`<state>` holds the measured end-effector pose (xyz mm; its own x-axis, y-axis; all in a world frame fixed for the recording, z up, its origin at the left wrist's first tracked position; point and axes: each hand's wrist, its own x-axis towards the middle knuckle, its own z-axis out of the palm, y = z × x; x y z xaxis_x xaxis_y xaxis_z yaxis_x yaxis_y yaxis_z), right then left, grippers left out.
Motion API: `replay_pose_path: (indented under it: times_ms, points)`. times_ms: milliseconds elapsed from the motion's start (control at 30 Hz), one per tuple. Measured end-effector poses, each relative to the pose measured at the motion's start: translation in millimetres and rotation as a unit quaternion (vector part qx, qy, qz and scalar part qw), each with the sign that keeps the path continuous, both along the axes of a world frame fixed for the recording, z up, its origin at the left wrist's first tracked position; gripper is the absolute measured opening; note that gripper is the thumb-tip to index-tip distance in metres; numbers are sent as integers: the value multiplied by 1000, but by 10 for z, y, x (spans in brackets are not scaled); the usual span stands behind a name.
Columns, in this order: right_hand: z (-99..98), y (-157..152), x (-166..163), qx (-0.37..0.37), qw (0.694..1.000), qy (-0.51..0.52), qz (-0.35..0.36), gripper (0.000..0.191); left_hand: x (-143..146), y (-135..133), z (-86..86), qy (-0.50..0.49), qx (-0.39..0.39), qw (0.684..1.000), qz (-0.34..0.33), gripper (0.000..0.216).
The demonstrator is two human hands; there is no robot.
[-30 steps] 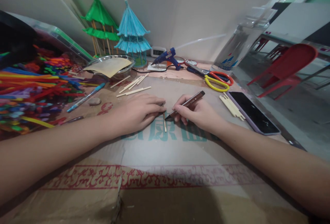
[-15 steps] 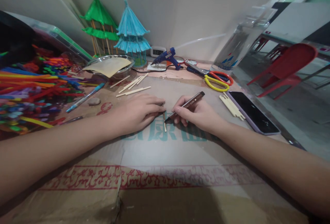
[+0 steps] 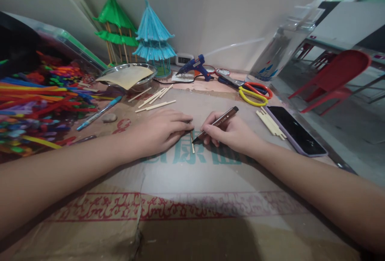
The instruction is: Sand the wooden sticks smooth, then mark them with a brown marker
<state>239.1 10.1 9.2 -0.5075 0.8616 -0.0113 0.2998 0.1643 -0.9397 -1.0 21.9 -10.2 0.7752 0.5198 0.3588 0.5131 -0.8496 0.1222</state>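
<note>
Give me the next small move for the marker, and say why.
Probably draw the marker along the thin stick toward its near end: the right hand has the tip at the stick, the left hand holds the far end, and the stretch below the tip looks pale, while that above looks darker.

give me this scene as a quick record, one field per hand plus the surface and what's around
left hand: fingertips at the far end of a thin stick
right hand: holds brown marker, tip at the stick
surface: printed cardboard
right side: pale sticks, phone
back: blue glue gun, scissors, green model, light-blue model
</note>
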Motion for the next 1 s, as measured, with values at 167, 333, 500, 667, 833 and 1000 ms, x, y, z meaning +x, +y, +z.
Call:
replay_pose_path:
  times_ms: [167, 333, 500, 667, 833, 1000]
  points:
    - [1, -9, 17, -19, 999, 9, 37, 18, 3, 0, 4, -2, 1, 1000, 0, 36]
    - [22, -16, 11, -24, 999, 9, 39, 20, 6, -1, 9, 2, -1, 1000, 0, 36]
    - [25, 0, -10, 1, 1000, 15, -18, 18, 6, -1, 2, -1, 2, 1000, -3, 36]
    - [18, 1, -1, -7, 1000, 7, 8, 18, 5, -2, -3, -4, 2, 1000, 1, 36]
    - [32, -22, 12, -43, 997, 21, 54, 25, 4, -3, 8, -2, -2, 1000, -2, 36]
    - [22, -15, 8, -28, 999, 21, 28, 23, 1, -4, 9, 1, -3, 1000, 2, 36]
